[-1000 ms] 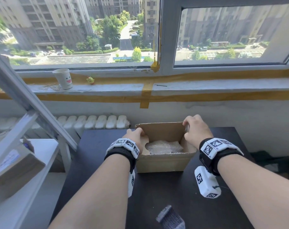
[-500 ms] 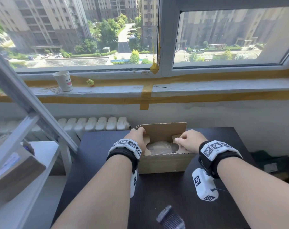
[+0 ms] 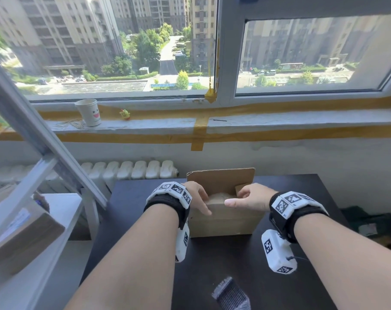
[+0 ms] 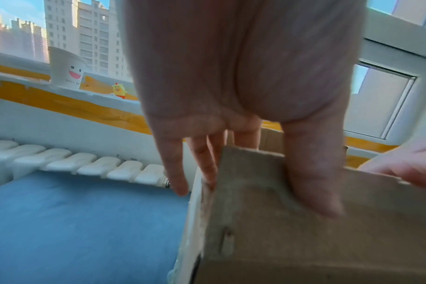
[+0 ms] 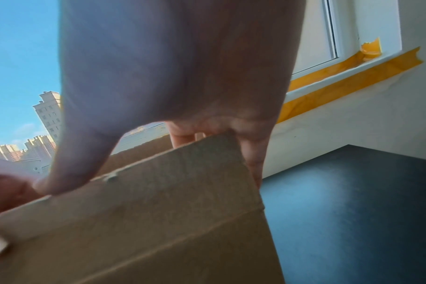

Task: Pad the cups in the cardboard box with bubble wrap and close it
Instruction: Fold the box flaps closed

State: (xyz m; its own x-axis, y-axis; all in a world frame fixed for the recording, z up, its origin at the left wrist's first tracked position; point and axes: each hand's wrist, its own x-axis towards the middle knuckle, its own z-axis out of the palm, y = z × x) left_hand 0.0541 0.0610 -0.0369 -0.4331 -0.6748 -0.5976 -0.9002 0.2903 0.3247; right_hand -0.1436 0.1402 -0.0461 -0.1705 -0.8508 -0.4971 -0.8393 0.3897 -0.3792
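Observation:
A small cardboard box [image 3: 223, 222] stands on the dark table [image 3: 140, 198], with its back flap [image 3: 221, 180] upright. Bubble wrap [image 3: 219, 195] shows inside; the cups are hidden beneath it. The right side flap [image 3: 241, 189] is folded inward. My left hand [image 3: 197, 198] straddles the front left corner, with its thumb [image 4: 314, 182] on the outer face of the front flap [image 4: 268, 192] and its fingers behind and beside it. My right hand [image 3: 248, 198] holds the same flap [image 5: 170, 182] near the right corner, thumb [image 5: 68, 173] on its top edge and fingers behind.
On the windowsill stand a paper cup [image 3: 88, 112] and a small yellow toy [image 3: 125, 114]. A radiator [image 3: 132, 170] runs behind the table. A slanted metal frame [image 3: 44, 139] and a shelf with a carton [image 3: 22, 231] are at the left. A grey object [image 3: 230, 294] lies at the table's near edge.
My right hand folded the right side flap inward, then came toward the box's front edge. My left hand shifted from the left flap to the front left corner.

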